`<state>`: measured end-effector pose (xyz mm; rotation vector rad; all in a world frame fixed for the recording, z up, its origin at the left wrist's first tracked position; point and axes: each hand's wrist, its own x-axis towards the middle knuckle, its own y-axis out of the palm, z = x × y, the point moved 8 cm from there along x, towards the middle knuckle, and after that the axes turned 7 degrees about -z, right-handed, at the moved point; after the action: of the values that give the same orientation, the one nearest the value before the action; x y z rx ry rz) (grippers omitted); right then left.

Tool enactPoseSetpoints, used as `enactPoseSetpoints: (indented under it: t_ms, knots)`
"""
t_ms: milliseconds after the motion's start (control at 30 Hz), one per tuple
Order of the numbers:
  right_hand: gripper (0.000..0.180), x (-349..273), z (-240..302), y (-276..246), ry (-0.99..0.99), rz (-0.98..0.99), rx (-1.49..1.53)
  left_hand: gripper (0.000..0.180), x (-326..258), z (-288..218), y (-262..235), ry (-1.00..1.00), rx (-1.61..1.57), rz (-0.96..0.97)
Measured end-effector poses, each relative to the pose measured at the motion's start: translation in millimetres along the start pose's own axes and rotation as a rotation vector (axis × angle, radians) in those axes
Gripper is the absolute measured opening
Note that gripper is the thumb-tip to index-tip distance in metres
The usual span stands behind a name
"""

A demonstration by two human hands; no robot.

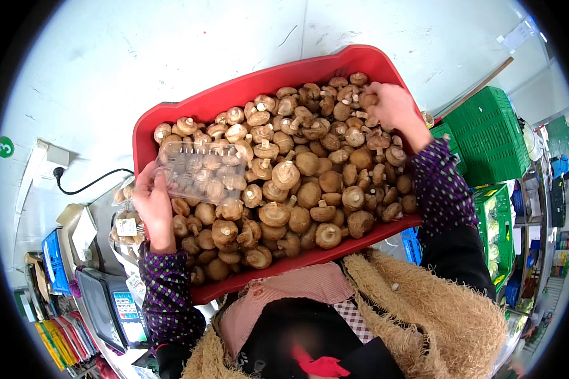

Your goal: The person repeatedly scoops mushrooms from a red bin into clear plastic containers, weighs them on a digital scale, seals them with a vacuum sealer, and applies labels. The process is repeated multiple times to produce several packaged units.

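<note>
A large red crate [368,58] full of brown shiitake mushrooms [308,163] lies tilted in front of me. My left hand [152,201], at the crate's left side, grips the near-left end of a clear plastic punnet [199,172]. The punnet is held over the mushrooms, which show through it; I cannot tell whether anything lies inside. At the far right corner, my right hand [393,108] is closed around a brown mushroom [368,100], partly hidden by the fingers. Both forearms wear purple dotted sleeve covers.
Left of the crate stand a scale with a keypad [128,309] and bagged, labelled packs [126,227]. A black cable [95,183] runs from a wall socket toward the crate. Green crates [483,136] are stacked at the right, near shelving. A white wall rises behind.
</note>
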<state>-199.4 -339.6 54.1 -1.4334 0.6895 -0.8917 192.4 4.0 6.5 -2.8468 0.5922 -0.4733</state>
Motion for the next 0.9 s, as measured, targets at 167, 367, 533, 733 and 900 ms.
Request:
enactPoseSetpoints:
  t_ms: [167, 367, 533, 733, 900]
  knots:
    - [0.031, 0.2, 9.0, -10.1, -0.106, -0.238, -0.334, 0.038, -20.7, -12.6, 6.1, 0.099, 0.225, 0.123]
    - [0.024, 17.6, 179.3, 14.6, -0.659, -0.292, 0.462, 0.039, -28.4, -29.6, 3.6, 0.121, 0.551, 0.215]
    - [0.022, 16.3, 225.5, 61.2, -1.076, -0.356, 0.227, 0.048, -54.2, -25.5, 4.0, 0.079, 0.249, 0.316]
    - [0.033, 17.1, 237.7, 0.7, -0.424, 0.258, 1.024, 0.045, -67.8, -41.4, 10.1, 0.204, 0.253, 0.390]
    - [0.025, -9.7, 287.7, 22.2, -0.811, 0.451, 0.809, 0.047, -58.1, -54.5, 18.4, 0.177, 0.403, 0.499]
